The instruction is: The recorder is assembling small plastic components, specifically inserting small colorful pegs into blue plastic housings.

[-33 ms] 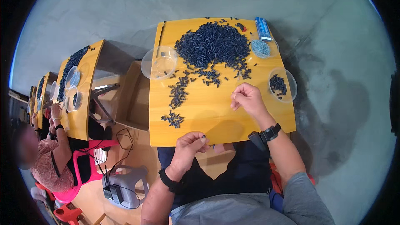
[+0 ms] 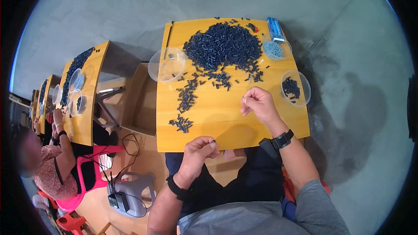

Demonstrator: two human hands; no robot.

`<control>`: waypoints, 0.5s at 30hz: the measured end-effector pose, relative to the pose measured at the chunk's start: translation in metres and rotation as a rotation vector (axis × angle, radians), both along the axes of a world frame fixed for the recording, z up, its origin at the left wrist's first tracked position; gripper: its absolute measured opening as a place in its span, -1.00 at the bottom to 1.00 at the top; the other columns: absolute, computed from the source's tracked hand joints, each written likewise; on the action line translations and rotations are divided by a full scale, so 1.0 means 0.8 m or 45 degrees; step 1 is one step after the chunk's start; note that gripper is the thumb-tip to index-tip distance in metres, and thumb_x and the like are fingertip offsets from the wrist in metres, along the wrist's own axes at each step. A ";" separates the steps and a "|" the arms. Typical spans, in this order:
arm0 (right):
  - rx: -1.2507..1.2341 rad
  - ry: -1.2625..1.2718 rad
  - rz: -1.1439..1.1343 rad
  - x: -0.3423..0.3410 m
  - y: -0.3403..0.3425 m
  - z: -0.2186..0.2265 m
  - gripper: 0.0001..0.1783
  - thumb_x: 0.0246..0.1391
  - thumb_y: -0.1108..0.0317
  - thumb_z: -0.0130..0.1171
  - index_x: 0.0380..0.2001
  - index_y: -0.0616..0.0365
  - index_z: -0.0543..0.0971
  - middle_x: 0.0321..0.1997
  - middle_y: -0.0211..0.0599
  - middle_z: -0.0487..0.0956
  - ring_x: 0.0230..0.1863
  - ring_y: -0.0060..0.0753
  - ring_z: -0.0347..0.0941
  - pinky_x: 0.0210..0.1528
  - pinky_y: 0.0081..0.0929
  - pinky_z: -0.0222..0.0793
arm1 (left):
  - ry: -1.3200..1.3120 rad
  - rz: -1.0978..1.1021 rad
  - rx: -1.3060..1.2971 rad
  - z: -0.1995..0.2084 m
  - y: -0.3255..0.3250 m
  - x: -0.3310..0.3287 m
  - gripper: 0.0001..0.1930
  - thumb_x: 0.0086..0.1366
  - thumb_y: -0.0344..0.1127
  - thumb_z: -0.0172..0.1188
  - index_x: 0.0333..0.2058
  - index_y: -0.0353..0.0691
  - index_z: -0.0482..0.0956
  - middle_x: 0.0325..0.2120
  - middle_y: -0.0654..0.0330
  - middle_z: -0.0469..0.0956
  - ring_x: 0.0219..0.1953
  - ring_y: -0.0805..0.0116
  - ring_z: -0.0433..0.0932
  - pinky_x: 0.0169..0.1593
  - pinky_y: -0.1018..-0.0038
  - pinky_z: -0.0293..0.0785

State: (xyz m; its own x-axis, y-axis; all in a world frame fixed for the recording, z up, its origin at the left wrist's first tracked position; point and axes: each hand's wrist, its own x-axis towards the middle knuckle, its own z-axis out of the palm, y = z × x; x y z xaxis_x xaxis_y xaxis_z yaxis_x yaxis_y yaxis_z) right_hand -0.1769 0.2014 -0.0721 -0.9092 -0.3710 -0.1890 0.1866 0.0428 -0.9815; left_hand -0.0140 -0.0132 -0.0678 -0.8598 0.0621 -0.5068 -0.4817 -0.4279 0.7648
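Note:
At the table's near edge, my left hand (image 2: 199, 153) is closed, thumb against forefinger, round a small black cylindrical piece (image 2: 213, 141) whose dark end sticks out. My right hand (image 2: 258, 103) is over the right half of the table, fingertips pinched together; what they hold, if anything, is too small to make out. A large heap of short black cylindrical pieces (image 2: 222, 45) covers the far part of the table, with a trail of loose ones (image 2: 187, 100) running down the left. Nearest my right hand is a clear round tub (image 2: 306, 88) with several black pieces inside.
Another clear tub (image 2: 152, 66) overhangs the table's left edge. At the far right are a tub of small pale-blue bits (image 2: 273, 50), a blue box (image 2: 274, 28) and a red-and-black tool (image 2: 253, 28). A co-worker (image 2: 54, 169) sits at the table on the left.

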 end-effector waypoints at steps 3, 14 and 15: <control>-0.320 -0.147 -0.084 0.018 -0.014 0.007 -0.93 0.14 0.52 0.01 -0.30 0.23 0.48 -0.44 -0.36 0.51 -0.49 -0.51 0.51 -0.47 -0.50 0.52 | 0.007 0.031 0.000 0.009 0.003 0.004 -0.91 0.27 -0.44 0.10 -0.26 -0.26 0.51 -0.40 0.21 0.60 -0.42 0.44 0.59 -0.34 0.60 0.45; -0.675 -0.430 0.052 0.058 -0.024 0.037 -0.87 0.20 0.41 0.01 -0.22 0.22 0.45 -0.33 -0.19 0.58 -0.50 -0.39 0.57 -0.49 -0.46 0.55 | 0.236 0.112 0.026 0.047 0.003 0.021 -0.86 0.27 -0.51 0.10 -0.21 -0.33 0.55 -0.39 0.12 0.61 -0.43 0.40 0.57 -0.33 0.55 0.49; -0.675 -0.432 0.054 0.062 -0.024 0.040 -0.87 0.20 0.41 0.01 -0.22 0.22 0.45 -0.33 -0.19 0.58 -0.50 -0.39 0.57 -0.49 -0.46 0.55 | 0.249 0.112 0.033 0.050 0.004 0.021 -0.86 0.27 -0.51 0.10 -0.21 -0.34 0.56 -0.39 0.12 0.61 -0.43 0.39 0.57 -0.33 0.54 0.49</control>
State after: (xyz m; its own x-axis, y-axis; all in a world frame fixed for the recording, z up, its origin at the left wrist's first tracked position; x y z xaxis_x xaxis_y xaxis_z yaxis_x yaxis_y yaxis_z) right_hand -0.1271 0.1819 -0.0400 -0.8134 -0.5277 -0.2449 0.5002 -0.4194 -0.7575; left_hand 0.0030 -0.0099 -0.0281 -0.9443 -0.0070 -0.3291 -0.2851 -0.4824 0.8283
